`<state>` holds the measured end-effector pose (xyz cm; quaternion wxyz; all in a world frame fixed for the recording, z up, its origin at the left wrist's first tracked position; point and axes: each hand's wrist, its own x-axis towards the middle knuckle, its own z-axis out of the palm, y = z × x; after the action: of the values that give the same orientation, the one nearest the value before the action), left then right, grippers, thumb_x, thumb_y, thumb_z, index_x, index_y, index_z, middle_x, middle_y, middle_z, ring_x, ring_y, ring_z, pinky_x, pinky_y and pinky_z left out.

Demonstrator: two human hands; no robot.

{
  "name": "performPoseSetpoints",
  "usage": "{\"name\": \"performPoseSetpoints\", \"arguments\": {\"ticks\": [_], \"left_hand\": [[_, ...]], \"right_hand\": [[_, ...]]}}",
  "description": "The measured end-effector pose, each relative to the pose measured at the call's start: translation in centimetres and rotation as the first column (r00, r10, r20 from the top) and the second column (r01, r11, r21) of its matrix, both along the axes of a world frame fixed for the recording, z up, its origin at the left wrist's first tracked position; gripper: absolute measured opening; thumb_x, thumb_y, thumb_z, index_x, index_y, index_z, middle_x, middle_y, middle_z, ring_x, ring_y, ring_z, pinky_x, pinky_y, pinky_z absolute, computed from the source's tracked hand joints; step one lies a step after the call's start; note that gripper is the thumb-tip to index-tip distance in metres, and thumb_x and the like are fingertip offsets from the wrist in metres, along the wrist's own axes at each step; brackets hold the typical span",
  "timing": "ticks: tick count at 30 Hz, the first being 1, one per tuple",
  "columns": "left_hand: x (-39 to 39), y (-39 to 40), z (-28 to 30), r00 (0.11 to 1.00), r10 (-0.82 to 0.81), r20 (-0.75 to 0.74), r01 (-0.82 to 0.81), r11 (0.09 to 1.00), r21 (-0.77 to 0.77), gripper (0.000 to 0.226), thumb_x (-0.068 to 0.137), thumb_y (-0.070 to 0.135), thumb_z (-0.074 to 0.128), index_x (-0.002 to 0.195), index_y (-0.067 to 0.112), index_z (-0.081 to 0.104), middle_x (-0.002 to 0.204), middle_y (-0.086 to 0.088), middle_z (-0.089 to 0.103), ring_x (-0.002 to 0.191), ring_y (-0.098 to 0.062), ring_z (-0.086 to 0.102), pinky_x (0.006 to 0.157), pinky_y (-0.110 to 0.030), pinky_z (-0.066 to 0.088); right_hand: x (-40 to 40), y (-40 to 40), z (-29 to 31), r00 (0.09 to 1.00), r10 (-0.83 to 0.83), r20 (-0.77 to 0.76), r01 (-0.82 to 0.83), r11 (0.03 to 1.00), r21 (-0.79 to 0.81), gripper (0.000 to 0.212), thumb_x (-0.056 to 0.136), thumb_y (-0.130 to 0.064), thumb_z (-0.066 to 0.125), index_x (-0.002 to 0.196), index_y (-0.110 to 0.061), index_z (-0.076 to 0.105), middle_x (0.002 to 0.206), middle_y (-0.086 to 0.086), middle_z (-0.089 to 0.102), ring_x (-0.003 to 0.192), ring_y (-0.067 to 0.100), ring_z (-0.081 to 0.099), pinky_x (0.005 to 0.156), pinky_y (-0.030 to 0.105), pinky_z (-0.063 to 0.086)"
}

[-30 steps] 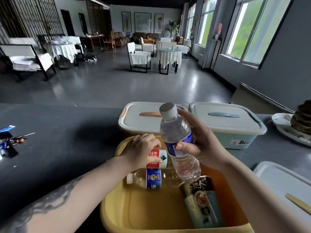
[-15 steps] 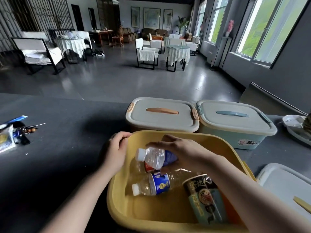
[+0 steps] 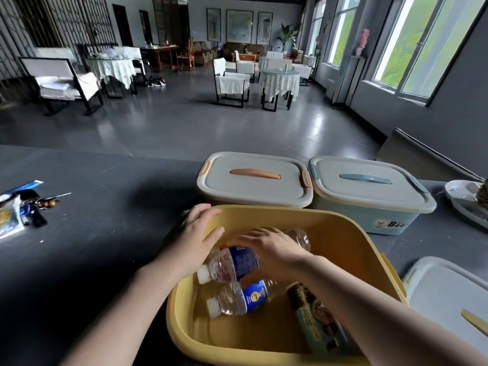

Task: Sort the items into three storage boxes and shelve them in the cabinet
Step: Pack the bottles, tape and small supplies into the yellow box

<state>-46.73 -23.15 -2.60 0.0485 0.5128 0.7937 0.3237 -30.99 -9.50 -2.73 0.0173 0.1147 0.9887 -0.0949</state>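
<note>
An open yellow storage box (image 3: 343, 228) sits on the dark table (image 3: 92, 233), nearest the person. Inside lie three clear water bottles on their sides: one with a blue label (image 3: 229, 265) on top, one with a blue-and-yellow label (image 3: 240, 299) below it, and a third (image 3: 299, 236) mostly hidden behind the right hand. A printed paper cup (image 3: 319, 323) lies along the box's right side. The right hand (image 3: 272, 253) is closed over the top bottle, gripping it. The left hand (image 3: 195, 233) rests with fingers spread on the box's far-left rim. Behind stand two lidded boxes side by side: one with an orange handle (image 3: 253, 180), one with a blue handle (image 3: 369, 191). A loose grey lid (image 3: 449, 291) lies at right, and keys and packets (image 3: 23, 207) at far left.
</note>
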Motion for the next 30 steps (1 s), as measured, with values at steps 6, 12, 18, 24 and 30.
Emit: {"name": "performPoseSetpoints", "arguments": {"ticks": [6, 12, 18, 24, 30], "left_hand": [[0.2, 0.0, -0.1, 0.994, -0.021, 0.106, 0.017, 0.999, 0.041, 0.038, 0.096, 0.026, 0.05, 0.133, 0.02, 0.048, 0.142, 0.01, 0.03, 0.129, -0.004, 0.031, 0.1, -0.019, 0.026], [0.2, 0.0, -0.1, 0.994, -0.03, 0.105, 0.028, 0.999, 0.021, 0.036, 0.097, 0.029, 0.048, 0.132, 0.022, 0.048, 0.144, 0.011, 0.027, 0.128, -0.001, 0.028, 0.1, -0.019, 0.025], [0.1, 0.0, -0.1, 0.995, -0.019, 0.094, 0.018, 1.0, 0.01, 0.034, 0.097, 0.029, 0.049, 0.13, 0.022, 0.05, 0.144, 0.01, 0.028, 0.133, -0.007, 0.029, 0.101, -0.02, 0.026], [0.1, 0.3, 0.1, 0.998, 0.008, 0.07, -0.006, 1.0, -0.027, 0.037, 0.096, 0.031, 0.049, 0.132, 0.022, 0.048, 0.143, 0.011, 0.028, 0.129, -0.007, 0.033, 0.101, -0.026, 0.033], [0.5, 0.1, 0.5, 0.995, 0.031, 0.091, -0.035, 0.999, 0.039, 0.034, 0.096, 0.024, 0.051, 0.13, 0.021, 0.052, 0.142, 0.006, 0.037, 0.129, -0.008, 0.036, 0.1, -0.022, 0.03]], "right_hand": [[1.7, 2.4, 0.2, 0.988, -0.08, 0.134, 0.054, 0.981, 0.189, 0.092, 0.066, -0.081, 0.053, 0.145, -0.042, 0.027, 0.141, -0.006, 0.051, 0.125, 0.02, 0.05, 0.098, 0.032, 0.043], [1.9, 2.0, 0.5, 0.969, -0.125, 0.212, 0.071, 0.967, 0.243, 0.087, 0.072, -0.081, 0.044, 0.144, -0.036, 0.031, 0.115, -0.001, 0.066, 0.099, 0.021, 0.063, 0.071, 0.028, 0.045], [3.1, 2.7, 0.4, 0.977, -0.184, 0.108, 0.156, 0.96, 0.231, 0.078, 0.076, -0.066, 0.058, 0.145, -0.039, 0.032, 0.133, -0.005, 0.056, 0.121, 0.02, 0.053, 0.095, 0.031, 0.043], [2.1, 1.0, -0.7, 0.978, -0.193, 0.079, 0.173, 0.962, 0.21, 0.095, 0.069, -0.074, 0.061, 0.143, -0.025, 0.029, 0.141, 0.005, 0.038, 0.131, 0.025, 0.033, 0.11, 0.04, 0.025], [2.3, 1.4, -0.7, 0.982, -0.179, 0.065, 0.172, 0.98, 0.095, 0.092, 0.064, -0.079, 0.06, 0.14, -0.035, 0.032, 0.137, -0.001, 0.04, 0.129, 0.021, 0.032, 0.111, 0.04, 0.025]]}}
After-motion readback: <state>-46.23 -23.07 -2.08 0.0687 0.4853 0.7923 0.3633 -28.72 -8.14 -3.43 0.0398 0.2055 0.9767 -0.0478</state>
